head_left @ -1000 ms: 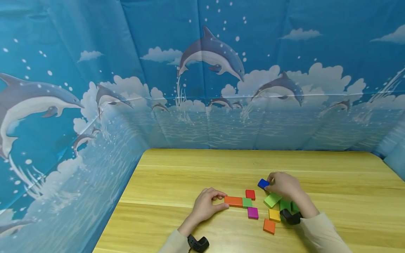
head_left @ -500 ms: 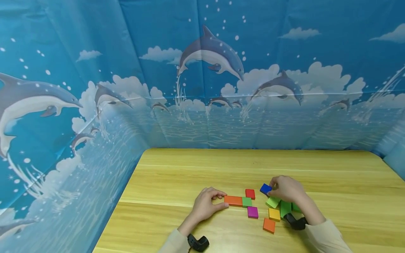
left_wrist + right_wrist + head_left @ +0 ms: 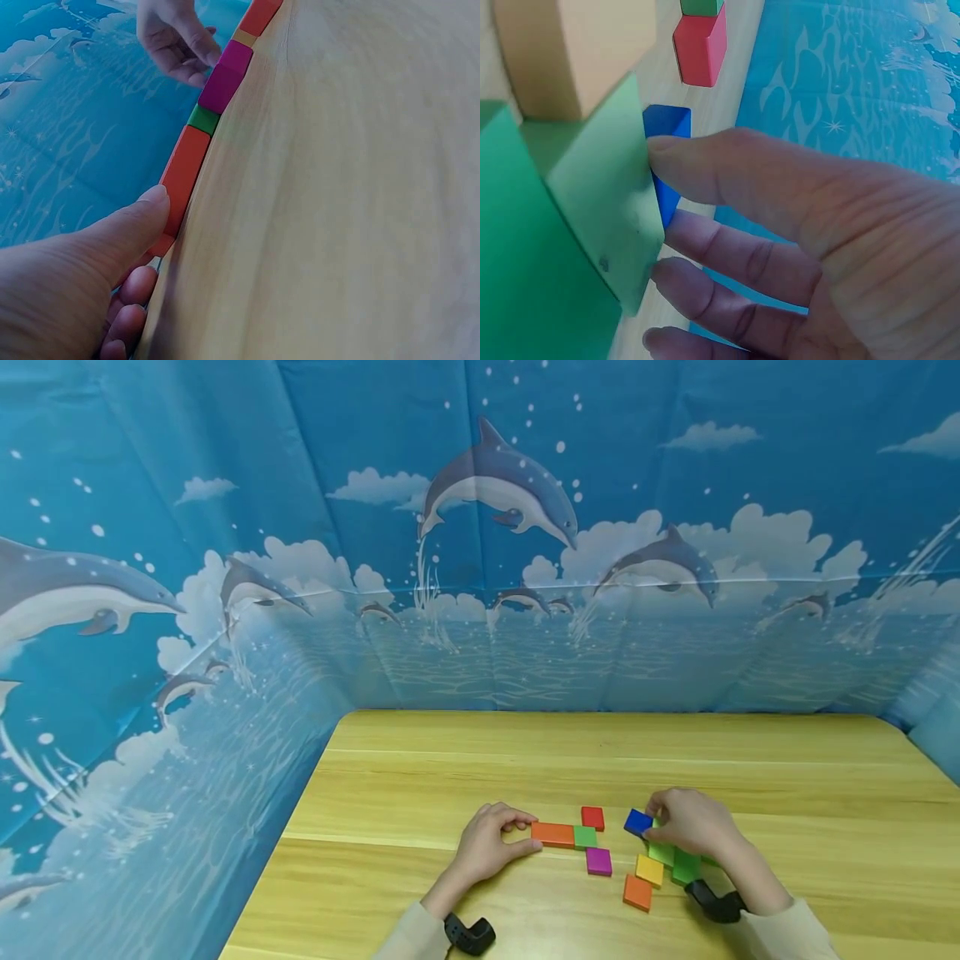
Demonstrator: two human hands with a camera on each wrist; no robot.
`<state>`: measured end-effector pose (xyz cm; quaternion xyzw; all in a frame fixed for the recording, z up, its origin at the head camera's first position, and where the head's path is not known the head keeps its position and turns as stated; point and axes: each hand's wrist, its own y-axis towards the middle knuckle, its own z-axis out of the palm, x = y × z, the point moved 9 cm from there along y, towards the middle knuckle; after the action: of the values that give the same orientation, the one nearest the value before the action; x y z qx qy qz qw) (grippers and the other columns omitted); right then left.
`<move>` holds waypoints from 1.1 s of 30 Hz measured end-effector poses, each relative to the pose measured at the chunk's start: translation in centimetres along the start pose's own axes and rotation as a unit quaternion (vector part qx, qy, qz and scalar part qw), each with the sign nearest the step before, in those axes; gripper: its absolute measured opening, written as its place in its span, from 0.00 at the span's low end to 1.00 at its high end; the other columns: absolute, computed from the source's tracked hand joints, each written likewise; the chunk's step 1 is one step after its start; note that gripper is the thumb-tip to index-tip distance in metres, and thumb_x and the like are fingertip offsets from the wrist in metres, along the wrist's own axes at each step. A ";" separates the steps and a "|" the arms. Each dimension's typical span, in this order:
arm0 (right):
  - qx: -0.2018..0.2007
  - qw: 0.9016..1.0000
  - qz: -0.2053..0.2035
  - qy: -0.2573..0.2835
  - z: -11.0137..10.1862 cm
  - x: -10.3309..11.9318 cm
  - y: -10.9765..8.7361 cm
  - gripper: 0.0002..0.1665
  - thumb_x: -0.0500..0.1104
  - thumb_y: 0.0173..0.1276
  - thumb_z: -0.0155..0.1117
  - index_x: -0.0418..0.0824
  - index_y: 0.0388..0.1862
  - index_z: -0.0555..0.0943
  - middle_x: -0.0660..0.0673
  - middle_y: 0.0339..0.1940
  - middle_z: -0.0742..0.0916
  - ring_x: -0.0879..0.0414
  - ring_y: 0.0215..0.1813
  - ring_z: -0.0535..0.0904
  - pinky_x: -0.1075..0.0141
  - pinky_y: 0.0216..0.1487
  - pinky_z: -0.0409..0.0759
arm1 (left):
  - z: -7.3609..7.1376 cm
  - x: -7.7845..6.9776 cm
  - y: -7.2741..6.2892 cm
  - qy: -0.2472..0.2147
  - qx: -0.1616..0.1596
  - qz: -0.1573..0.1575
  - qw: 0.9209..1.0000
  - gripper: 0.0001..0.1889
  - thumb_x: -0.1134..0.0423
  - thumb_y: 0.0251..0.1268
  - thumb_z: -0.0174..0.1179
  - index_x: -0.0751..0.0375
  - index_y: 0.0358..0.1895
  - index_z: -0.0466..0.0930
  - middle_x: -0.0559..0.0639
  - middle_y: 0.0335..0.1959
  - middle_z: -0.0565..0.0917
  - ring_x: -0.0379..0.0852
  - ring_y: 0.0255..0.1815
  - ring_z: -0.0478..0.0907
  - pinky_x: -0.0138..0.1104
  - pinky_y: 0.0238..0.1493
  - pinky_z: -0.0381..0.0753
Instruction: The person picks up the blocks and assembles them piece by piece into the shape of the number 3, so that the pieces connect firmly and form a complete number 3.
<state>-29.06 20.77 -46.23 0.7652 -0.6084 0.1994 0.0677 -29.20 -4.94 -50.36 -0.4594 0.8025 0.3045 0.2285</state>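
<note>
In the head view, my left hand point(image 3: 483, 847) pinches the left end of a long orange block point(image 3: 553, 835) lying on the table. In the left wrist view the thumb presses the side of this block. A small green block point(image 3: 585, 837) touches its right end. Farther right, my right hand point(image 3: 693, 822) holds a blue block point(image 3: 637, 822) between thumb and index finger. Under that hand lies a light green block point(image 3: 662, 853), partly hidden, against a darker green block point(image 3: 686, 867). The right wrist view shows the thumb on the blue block point(image 3: 667, 120), right beside the light green face.
A red block point(image 3: 592, 818) lies behind the small green one, and a purple block point(image 3: 598, 862) in front. A yellow block point(image 3: 649, 871) and an orange square block point(image 3: 637, 892) sit nearer me. Dolphin-print cloth point(image 3: 480, 660) hangs beyond the wooden table point(image 3: 420, 760).
My right hand has moved right and toward me with the blue block. The light green block has shifted slightly the same way. My left hand and the long orange block have stayed put.
</note>
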 end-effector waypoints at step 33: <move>-0.030 1.000 -0.006 -0.006 1.0 2.0 -1.4 0.17 0.53 0.50 0.76 0.45 0.29 0.81 0.52 0.23 0.76 0.57 0.24 0.68 0.62 0.23 0.67 | -0.2 -0.3 0.0 -0.002 -0.002 0.000 1.000 0.18 0.43 0.53 0.67 0.46 0.44 0.85 0.34 0.33 0.77 0.34 0.34 0.68 0.28 0.37 0.68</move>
<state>-27.15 18.94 -46.13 0.7676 -0.6101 0.1756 0.0881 -29.08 -4.94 -50.01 -0.4590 0.8015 0.3073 0.2292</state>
